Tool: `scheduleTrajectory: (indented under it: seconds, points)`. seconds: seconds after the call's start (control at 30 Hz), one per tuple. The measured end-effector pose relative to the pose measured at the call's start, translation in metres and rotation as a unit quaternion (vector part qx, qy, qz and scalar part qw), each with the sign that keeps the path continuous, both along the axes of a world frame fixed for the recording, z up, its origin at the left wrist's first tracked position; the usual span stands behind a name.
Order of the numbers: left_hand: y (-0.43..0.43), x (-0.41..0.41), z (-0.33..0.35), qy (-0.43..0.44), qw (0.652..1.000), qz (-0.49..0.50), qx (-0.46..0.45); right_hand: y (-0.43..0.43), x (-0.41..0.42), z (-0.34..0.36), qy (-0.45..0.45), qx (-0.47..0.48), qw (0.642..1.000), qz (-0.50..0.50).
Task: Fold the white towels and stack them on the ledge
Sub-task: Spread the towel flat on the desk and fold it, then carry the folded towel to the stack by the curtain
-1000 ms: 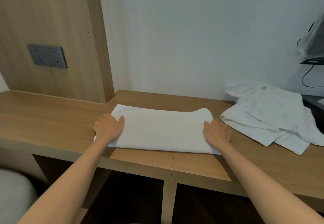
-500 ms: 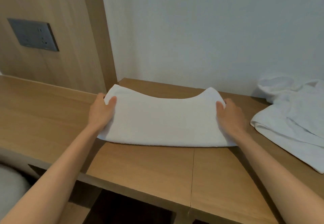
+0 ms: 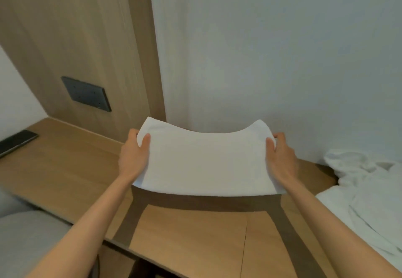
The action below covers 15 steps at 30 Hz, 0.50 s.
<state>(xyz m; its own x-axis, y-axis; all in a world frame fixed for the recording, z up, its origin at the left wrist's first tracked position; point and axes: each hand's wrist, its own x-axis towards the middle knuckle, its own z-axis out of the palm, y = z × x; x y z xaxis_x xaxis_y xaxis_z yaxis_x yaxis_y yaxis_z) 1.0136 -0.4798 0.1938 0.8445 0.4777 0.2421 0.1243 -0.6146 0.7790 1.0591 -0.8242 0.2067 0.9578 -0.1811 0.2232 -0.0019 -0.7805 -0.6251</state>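
Closest to me runs the light-brown wooden ledge (image 3: 185, 245), its front edge at the bottom of my view. I take the folded white terry towel (image 3: 206, 162) as my marker. Down to the left of it and nearer me, below the ledge, is a grey rounded cushion-like shape (image 3: 26, 234). Both forearms reach up toward the towel from my side. I have the left hand (image 3: 133, 158) pinching its left short edge, thumb on top and fingers curled beneath, and the right hand (image 3: 282, 160) clamped on the right short edge the same way. The towel hangs between them, and judging by the broad shadow under it, it is clear of the wood. Its middle sags and its far corners ride up, so I read it as light, soft and limp, with nothing stiff to keep the layers square. I would grip through every layer at both ends and keep it taut, since a loose pinch could let the lower fold slide out. Right of the towel a crumpled heap of unfolded white towels (image 3: 365, 190) lies on the ledge. Far left of the towel a dark flat slab (image 3: 17, 141), perhaps a phone, rests on the wood. Beyond the towel to the left a dark grey socket plate (image 3: 86, 94) sits in a wood-grain wall panel (image 3: 76, 27). Straight behind the towel stands a plain white wall (image 3: 272, 49).
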Motion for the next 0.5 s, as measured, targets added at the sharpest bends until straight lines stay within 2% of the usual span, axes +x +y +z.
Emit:
scheduleTrajectory:
  seconds: [0.2, 0.5]
  points:
    - [0.028, -0.038, 0.062, 0.016, 1.000, 0.007, -0.022, 0.030, -0.018, 0.062, 0.041, 0.006, 0.999, 0.028]
    - [0.056, -0.094, 0.081, 0.039, 0.996, 0.069, -0.046, 0.075, -0.029, 0.074, 0.056, 0.008, 0.995, 0.088]
